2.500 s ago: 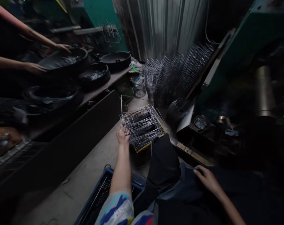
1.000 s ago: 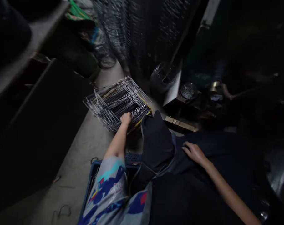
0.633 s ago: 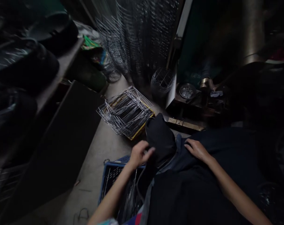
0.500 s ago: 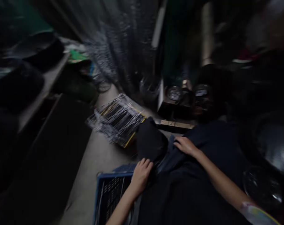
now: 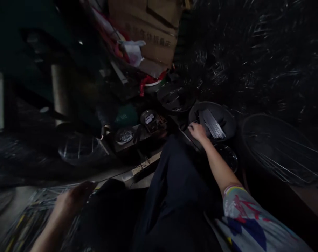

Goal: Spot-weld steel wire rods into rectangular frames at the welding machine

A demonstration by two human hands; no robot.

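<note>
My right hand is at the left rim of a dark round basin, its fingers curled downward; what they hold, if anything, is hidden. Inside that basin lies a bundle of thin grey metal strips. My left hand is low at the left, smeared by motion, over the edge of a pile of thin metal wire pieces. Its fingers cannot be made out clearly. Between the two hands are my legs in dark trousers.
Ahead stands a low bench with a bowl of small shiny parts and a round tin. A cardboard box is behind. Large wire-filled basin at right; dark heap of wire pieces beyond.
The view has swung right. My right hand has left my lap for the basin with the strips. My left hand has moved from beside my knee to over the wire pile.
</note>
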